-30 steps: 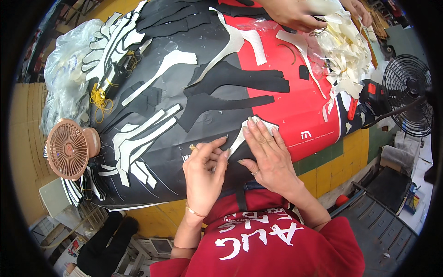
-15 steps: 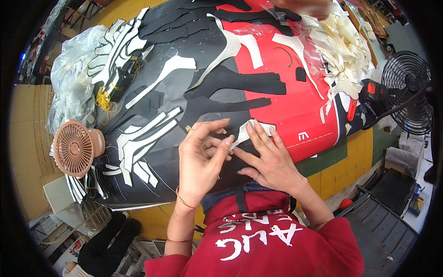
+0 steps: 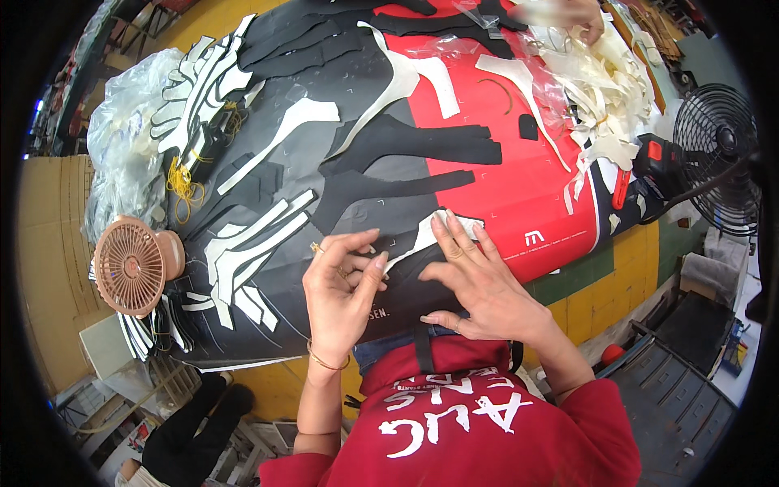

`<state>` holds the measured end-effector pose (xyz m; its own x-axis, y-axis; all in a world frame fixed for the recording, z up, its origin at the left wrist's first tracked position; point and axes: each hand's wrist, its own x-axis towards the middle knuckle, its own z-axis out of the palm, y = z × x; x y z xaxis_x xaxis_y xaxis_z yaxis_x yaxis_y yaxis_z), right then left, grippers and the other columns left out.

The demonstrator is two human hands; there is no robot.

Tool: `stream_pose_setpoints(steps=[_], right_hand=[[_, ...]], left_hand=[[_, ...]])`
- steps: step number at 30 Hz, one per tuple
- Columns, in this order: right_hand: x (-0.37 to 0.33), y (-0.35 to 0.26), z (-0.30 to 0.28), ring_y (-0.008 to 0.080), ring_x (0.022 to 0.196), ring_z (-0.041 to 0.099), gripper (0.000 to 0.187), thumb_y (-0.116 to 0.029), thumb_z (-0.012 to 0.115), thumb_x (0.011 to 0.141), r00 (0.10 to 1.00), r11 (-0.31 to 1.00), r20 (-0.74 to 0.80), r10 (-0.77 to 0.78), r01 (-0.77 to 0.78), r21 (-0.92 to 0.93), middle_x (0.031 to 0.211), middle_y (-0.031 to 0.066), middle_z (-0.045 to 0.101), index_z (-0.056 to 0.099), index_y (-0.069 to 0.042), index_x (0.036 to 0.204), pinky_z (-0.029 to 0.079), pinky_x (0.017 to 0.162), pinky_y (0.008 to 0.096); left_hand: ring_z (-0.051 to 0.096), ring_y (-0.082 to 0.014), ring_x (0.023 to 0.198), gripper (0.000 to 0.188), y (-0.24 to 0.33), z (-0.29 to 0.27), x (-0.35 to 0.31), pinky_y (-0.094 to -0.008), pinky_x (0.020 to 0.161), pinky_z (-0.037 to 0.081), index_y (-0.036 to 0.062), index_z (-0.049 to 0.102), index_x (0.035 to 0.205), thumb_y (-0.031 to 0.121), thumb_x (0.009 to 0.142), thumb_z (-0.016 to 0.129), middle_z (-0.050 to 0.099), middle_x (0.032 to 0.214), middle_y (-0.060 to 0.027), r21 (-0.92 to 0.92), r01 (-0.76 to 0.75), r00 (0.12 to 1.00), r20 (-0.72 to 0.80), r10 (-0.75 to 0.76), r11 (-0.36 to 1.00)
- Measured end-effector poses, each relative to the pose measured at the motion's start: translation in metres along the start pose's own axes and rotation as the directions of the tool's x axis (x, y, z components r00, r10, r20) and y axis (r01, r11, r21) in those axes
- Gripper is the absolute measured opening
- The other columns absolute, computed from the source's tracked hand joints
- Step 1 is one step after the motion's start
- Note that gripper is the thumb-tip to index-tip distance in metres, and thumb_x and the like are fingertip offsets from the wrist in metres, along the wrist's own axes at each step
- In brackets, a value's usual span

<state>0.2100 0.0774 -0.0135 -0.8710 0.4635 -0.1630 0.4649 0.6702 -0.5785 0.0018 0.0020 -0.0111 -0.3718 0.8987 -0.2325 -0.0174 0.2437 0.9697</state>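
Observation:
My left hand (image 3: 341, 280) is closed, its thumb against curled fingers at the narrow tail of a white cut piece (image 3: 423, 237); the fingers partly hide the grip. My right hand (image 3: 485, 286) lies with spread fingers, the fingertips resting on the wide end of that piece. The piece lies over a black cut piece near the front edge of the mat. Beyond my hands are black cut pieces (image 3: 389, 188) and, further off, a large white curved piece (image 3: 398, 81). Left of my left hand sits a group of white strips with dark edges (image 3: 243, 252).
A pink fan (image 3: 131, 266) stands at the left edge, below a clear plastic bag (image 3: 134, 138). At the right are a red cutter (image 3: 621, 190), a black fan (image 3: 716, 134) and a heap of cream scraps (image 3: 596, 77). Another person's hand (image 3: 572, 15) is blurred at the far side.
My left hand has moved left, away from the right hand, and more of the white piece's tail shows. The right index finger has drawn back. The other person's hand has shifted right.

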Motion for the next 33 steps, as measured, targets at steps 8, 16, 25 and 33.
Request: stream_pose_setpoints(steps=[8, 16, 25, 33], right_hand=[[0.003, -0.002, 0.005, 0.0337, 0.153, 0.017, 0.090, -0.059, 0.055, 0.094, 0.998, 0.999, -0.036, 0.051, -0.051, -0.016, 0.162, 0.0232, 0.023, 0.027, 0.002, 0.154, 0.015, 0.122, 0.0497], [0.004, -0.008, 0.012, 0.0330, 0.152, 0.021, 0.088, -0.058, 0.054, 0.094, 0.996, 0.987, -0.057, 0.075, -0.083, -0.139, 0.161, 0.0220, 0.026, 0.030, 0.003, 0.153, 0.018, 0.121, 0.0495], [0.015, -0.001, 0.015, 0.0323, 0.132, 0.054, 0.043, -0.015, 0.076, 0.085, 0.873, 0.943, -0.433, 0.224, -0.082, 0.323, 0.130, 0.0167, 0.064, 0.063, -0.004, 0.124, 0.033, 0.115, 0.0517], [0.022, -0.005, 0.019, 0.0255, 0.111, 0.069, 0.017, -0.011, 0.067, 0.095, 0.745, 0.817, -0.517, 0.421, -0.064, 0.573, 0.102, 0.0135, 0.075, 0.073, 0.002, 0.105, 0.045, 0.104, 0.0439]], left_hand=[[0.065, -0.0090, 0.081, 0.023, -0.021, 0.005, -0.018, -0.0203, 0.063, 0.059, -0.0064, 0.064, 0.112, -0.009, 0.089, 0.068, 0.055, 0.109, -0.0088, 0.243, -0.124, 0.990, -0.036, 0.137, 0.962], [0.065, -0.0088, 0.081, 0.026, -0.022, 0.006, -0.022, -0.0205, 0.063, 0.057, -0.0062, 0.064, 0.116, -0.010, 0.090, 0.066, 0.053, 0.110, -0.0083, 0.163, -0.132, 0.991, 0.009, 0.132, 0.978], [0.069, -0.0122, 0.088, 0.037, 0.009, 0.031, -0.011, -0.0233, 0.074, 0.060, -0.0048, 0.061, 0.124, -0.013, 0.088, 0.064, 0.052, 0.121, -0.0134, -0.158, -0.198, 0.952, 0.203, 0.228, 0.967], [0.059, -0.0268, 0.104, 0.030, -0.012, 0.020, 0.008, -0.0411, 0.093, 0.040, 0.0098, 0.069, 0.103, 0.016, 0.076, 0.082, 0.061, 0.107, -0.0052, 0.512, -0.532, 0.845, 0.281, 0.454, 0.674]])
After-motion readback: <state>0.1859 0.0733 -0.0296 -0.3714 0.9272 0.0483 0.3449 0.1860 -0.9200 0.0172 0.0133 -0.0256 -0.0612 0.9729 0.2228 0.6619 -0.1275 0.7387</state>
